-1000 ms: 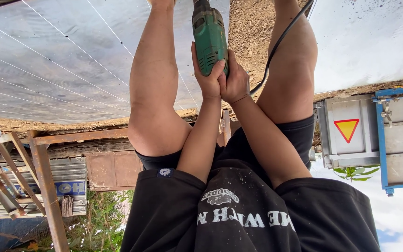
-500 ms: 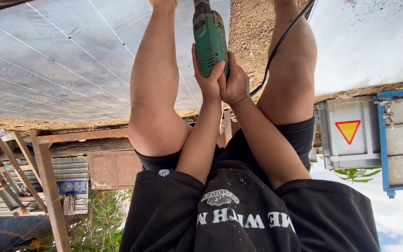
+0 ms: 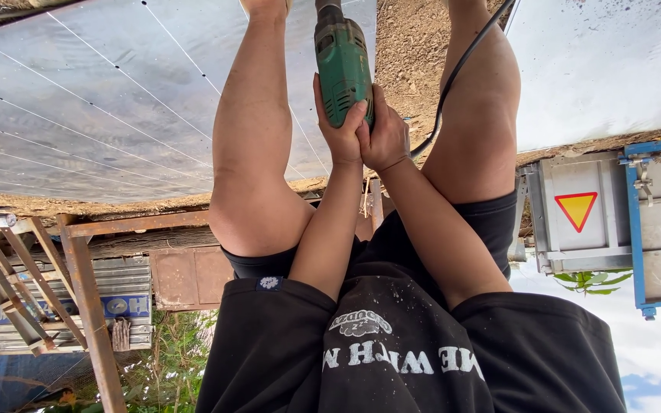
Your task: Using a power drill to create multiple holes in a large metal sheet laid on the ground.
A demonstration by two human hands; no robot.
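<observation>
I see the green power drill at upper centre of the frame, its long axis running straight up the picture, nose toward the top edge. My left hand and right hand are both clenched around its body from below, touching each other. Its black cord curves off toward the upper right, past the knee.

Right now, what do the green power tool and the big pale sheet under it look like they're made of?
Power tool: green moulded plastic housing, matt, with vent slots; both hands grip it.
Sheet: probably metal or coated panel, smooth, with a dull grey sheen and thin straight lines across it; the exact material isn't certain.
</observation>
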